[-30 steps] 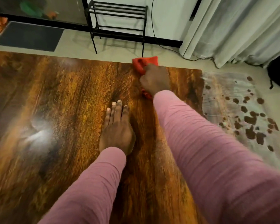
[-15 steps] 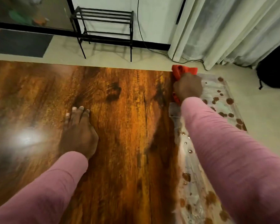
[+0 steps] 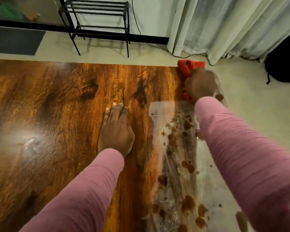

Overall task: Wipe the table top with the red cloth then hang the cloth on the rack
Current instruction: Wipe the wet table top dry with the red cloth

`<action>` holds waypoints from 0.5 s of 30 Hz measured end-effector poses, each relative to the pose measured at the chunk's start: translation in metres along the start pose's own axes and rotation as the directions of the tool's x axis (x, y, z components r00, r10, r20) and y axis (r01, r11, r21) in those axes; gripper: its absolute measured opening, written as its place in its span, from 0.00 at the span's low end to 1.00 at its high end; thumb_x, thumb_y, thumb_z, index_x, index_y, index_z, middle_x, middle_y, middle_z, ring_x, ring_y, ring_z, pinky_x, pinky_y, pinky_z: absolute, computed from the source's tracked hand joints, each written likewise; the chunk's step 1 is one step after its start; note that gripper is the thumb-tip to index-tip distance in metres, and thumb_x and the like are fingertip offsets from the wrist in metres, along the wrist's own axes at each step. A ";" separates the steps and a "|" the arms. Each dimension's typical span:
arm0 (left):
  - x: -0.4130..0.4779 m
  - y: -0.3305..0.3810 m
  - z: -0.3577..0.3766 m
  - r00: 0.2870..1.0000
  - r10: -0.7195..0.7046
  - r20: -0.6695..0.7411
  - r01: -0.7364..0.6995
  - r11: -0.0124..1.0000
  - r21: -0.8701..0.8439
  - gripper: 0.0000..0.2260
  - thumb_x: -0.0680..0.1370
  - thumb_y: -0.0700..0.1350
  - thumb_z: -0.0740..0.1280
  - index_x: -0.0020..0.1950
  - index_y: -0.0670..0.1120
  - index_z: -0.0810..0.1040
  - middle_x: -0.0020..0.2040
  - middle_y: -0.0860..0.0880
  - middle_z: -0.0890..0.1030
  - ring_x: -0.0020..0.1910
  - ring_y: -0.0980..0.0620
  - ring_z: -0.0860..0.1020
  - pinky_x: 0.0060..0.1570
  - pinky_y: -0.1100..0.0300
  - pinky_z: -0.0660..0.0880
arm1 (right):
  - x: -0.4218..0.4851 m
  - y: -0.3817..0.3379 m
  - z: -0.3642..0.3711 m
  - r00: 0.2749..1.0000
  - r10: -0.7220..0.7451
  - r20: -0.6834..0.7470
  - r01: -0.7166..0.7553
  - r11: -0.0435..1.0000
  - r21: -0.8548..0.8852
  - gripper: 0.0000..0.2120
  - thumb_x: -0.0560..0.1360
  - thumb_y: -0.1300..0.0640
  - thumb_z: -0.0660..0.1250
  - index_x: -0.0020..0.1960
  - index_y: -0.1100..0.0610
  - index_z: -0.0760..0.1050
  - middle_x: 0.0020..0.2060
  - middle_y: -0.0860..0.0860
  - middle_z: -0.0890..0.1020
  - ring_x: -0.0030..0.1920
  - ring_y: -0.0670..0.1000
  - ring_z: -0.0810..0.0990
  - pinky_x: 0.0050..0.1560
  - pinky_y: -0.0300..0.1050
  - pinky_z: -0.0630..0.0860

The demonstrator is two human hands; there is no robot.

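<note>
My right hand presses the bunched red cloth onto the far right corner of the glossy brown wooden table top. Part of the cloth sticks out beyond my knuckles at the table's far edge; a little shows under my wrist. My left hand lies flat, palm down, on the wood near the middle, fingers together and holding nothing. The black metal rack stands on the floor beyond the table's far edge, against the wall.
A clear plastic sheet spotted with brown stains covers the table's right side. Pale curtains hang at the back right, with a cable on the floor below. A dark mat lies far left, a black bag far right.
My right hand has swept the cloth rightward along the far edge, from the table's middle to its right corner. My left hand has stayed flat on the wood. The view has shifted.
</note>
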State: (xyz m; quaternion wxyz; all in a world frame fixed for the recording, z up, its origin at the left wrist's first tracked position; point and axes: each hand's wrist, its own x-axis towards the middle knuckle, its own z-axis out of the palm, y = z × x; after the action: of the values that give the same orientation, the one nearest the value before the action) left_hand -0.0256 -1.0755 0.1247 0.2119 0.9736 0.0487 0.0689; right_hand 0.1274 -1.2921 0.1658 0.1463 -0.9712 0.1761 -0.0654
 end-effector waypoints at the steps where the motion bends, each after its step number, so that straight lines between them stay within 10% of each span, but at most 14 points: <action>1: 0.000 0.001 0.000 1.000 0.000 0.011 0.000 1.000 -0.001 0.21 0.79 0.40 0.54 0.74 0.42 0.64 0.75 0.45 0.62 0.75 0.44 0.54 0.70 0.57 0.43 | 0.003 0.001 0.000 1.000 0.027 -0.009 -0.026 1.000 0.009 0.12 0.73 0.57 0.62 0.53 0.60 0.79 0.50 0.61 0.81 0.49 0.62 0.80 0.51 0.53 0.78; 5: -0.002 0.004 0.000 1.000 -0.004 0.009 0.004 1.000 0.005 0.22 0.79 0.39 0.54 0.74 0.42 0.63 0.76 0.46 0.61 0.76 0.44 0.53 0.70 0.57 0.42 | -0.030 -0.044 0.020 0.999 -0.003 0.051 0.000 0.998 0.067 0.10 0.75 0.54 0.62 0.54 0.54 0.77 0.49 0.56 0.81 0.46 0.58 0.80 0.48 0.48 0.77; 12: 0.001 0.001 0.000 0.999 0.039 0.027 -0.039 0.999 0.017 0.24 0.76 0.37 0.54 0.73 0.40 0.64 0.75 0.43 0.62 0.76 0.45 0.54 0.74 0.55 0.41 | -0.109 -0.075 0.028 0.832 -0.527 0.172 0.498 0.847 0.187 0.19 0.71 0.58 0.64 0.61 0.49 0.76 0.61 0.48 0.77 0.53 0.55 0.74 0.51 0.49 0.76; 15: -0.004 0.001 -0.002 0.999 0.039 0.003 -0.039 0.999 -0.002 0.23 0.77 0.37 0.55 0.72 0.39 0.65 0.75 0.43 0.63 0.75 0.44 0.54 0.72 0.57 0.41 | -0.083 -0.016 0.010 0.968 -0.225 0.111 0.208 0.967 0.145 0.16 0.73 0.57 0.65 0.61 0.50 0.74 0.53 0.54 0.79 0.46 0.55 0.78 0.47 0.49 0.79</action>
State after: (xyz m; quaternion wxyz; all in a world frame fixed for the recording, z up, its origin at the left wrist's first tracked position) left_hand -0.0295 -1.0758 0.1263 0.2113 0.9743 0.0295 0.0715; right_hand 0.0570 -1.2457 0.1552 0.2131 -0.9750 0.0543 -0.0307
